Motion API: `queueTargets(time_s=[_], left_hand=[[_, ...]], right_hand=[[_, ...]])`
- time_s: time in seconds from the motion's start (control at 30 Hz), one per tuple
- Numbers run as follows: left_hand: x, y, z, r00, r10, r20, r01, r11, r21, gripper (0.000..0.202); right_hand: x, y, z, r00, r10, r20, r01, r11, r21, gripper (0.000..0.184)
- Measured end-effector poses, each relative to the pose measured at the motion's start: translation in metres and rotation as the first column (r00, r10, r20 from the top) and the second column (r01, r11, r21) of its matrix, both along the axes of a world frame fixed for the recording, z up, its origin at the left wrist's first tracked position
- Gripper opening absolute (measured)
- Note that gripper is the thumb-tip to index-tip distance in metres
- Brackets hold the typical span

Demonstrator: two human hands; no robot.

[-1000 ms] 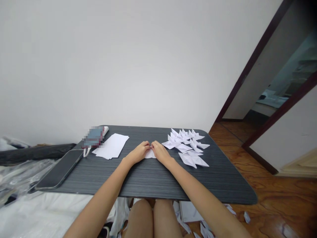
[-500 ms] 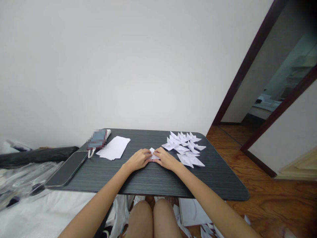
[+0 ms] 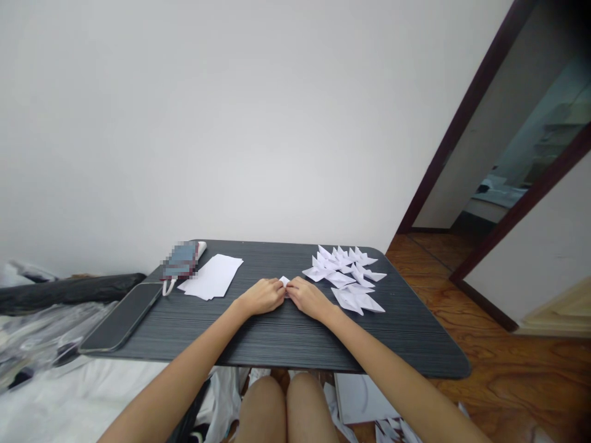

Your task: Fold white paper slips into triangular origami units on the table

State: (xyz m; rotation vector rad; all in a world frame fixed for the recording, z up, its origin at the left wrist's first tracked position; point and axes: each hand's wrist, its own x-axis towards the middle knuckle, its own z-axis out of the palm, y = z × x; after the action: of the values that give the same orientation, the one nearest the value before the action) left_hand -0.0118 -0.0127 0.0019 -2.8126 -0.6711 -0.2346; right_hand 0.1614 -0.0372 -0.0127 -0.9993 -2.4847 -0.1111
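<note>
My left hand (image 3: pixel 262 296) and my right hand (image 3: pixel 307 296) meet at the middle of a dark table (image 3: pixel 286 335), fingers curled and pressed onto a small folded white paper (image 3: pixel 284 282). Only a corner of that paper shows between the fingertips. To the right lies a pile of several folded white paper shapes (image 3: pixel 347 277). A stack of flat white sheets (image 3: pixel 213 275) lies to the left of my hands.
A dark phone (image 3: pixel 122 315) lies at the table's left edge, with a blurred-out object (image 3: pixel 181 259) behind it. Paper scraps (image 3: pixel 360 403) lie on the wooden floor under the table. An open doorway (image 3: pixel 517 154) stands at the right. My knees (image 3: pixel 286 409) are below the table.
My hands have closed in tighter over the paper, so less of it shows than half a second ago. The view shifted slightly.
</note>
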Motion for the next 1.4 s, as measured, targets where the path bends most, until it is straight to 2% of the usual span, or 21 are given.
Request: queueTargets(time_s=[0.17, 0.27, 0.4, 0.5, 0.63, 0.8, 0.87, 0.97, 1.03, 1.1, 1.17, 1.27, 1.4], left_hand=[[-0.009, 0.003, 0.001, 0.973, 0.024, 0.231, 0.026, 0.977, -0.211, 0.03], [-0.013, 0.008, -0.002, 0.916, 0.174, 0.361, -0.042, 0.938, -0.344, 0.029], [-0.015, 0.018, -0.006, 0.844, 0.392, 0.367, -0.193, 0.859, -0.473, 0.025], [-0.014, 0.023, -0.008, 0.825, 0.48, 0.299, -0.294, 0.815, -0.499, 0.023], [-0.012, 0.023, -0.012, 0.798, 0.563, 0.212, -0.432, 0.782, -0.449, 0.022], [-0.01, 0.011, -0.018, 0.755, 0.611, 0.236, -0.505, 0.772, -0.385, 0.013], [-0.008, 0.005, -0.017, 0.764, 0.59, 0.259, -0.49, 0.793, -0.362, 0.015], [-0.004, -0.002, -0.012, 0.843, 0.466, 0.269, -0.393, 0.875, -0.284, 0.027], [-0.001, -0.004, -0.01, 0.891, 0.376, 0.255, -0.315, 0.916, -0.249, 0.03], [0.003, -0.004, -0.009, 0.903, 0.344, 0.256, -0.282, 0.926, -0.251, 0.024], [0.008, -0.001, -0.009, 0.885, 0.379, 0.271, -0.304, 0.911, -0.279, 0.016], [0.015, 0.003, -0.011, 0.833, 0.491, 0.255, -0.391, 0.849, -0.355, 0.016], [0.016, 0.003, -0.015, 0.778, 0.577, 0.246, -0.488, 0.804, -0.34, 0.013]], right_hand=[[0.003, 0.014, 0.001, 0.978, -0.059, -0.2, 0.016, 0.978, -0.209, 0.018], [0.005, 0.026, 0.001, 0.96, -0.113, -0.256, 0.021, 0.941, -0.337, 0.014], [0.007, 0.042, 0.002, 0.966, -0.185, -0.178, 0.087, 0.889, -0.449, 0.011], [0.008, 0.046, 0.001, 0.977, -0.194, -0.082, 0.144, 0.898, -0.417, 0.008], [0.009, 0.039, -0.005, 0.981, -0.18, -0.078, 0.141, 0.923, -0.358, 0.009], [0.008, 0.026, -0.018, 0.942, -0.334, -0.042, 0.31, 0.909, -0.278, 0.023], [0.007, 0.021, -0.018, 0.935, -0.355, -0.019, 0.339, 0.908, -0.246, 0.031], [0.003, 0.013, -0.012, 0.958, -0.287, 0.009, 0.284, 0.945, -0.163, 0.041], [0.0, 0.008, -0.007, 0.972, -0.234, 0.01, 0.233, 0.964, -0.126, 0.037], [-0.005, 0.006, -0.005, 0.972, -0.233, -0.01, 0.23, 0.967, -0.113, 0.026], [-0.011, 0.006, -0.005, 0.958, -0.284, -0.037, 0.279, 0.954, -0.114, 0.017], [-0.02, 0.01, -0.009, 0.914, -0.401, -0.056, 0.392, 0.911, -0.129, 0.014], [-0.026, 0.014, -0.014, 0.863, -0.502, -0.053, 0.491, 0.86, -0.141, 0.009]])
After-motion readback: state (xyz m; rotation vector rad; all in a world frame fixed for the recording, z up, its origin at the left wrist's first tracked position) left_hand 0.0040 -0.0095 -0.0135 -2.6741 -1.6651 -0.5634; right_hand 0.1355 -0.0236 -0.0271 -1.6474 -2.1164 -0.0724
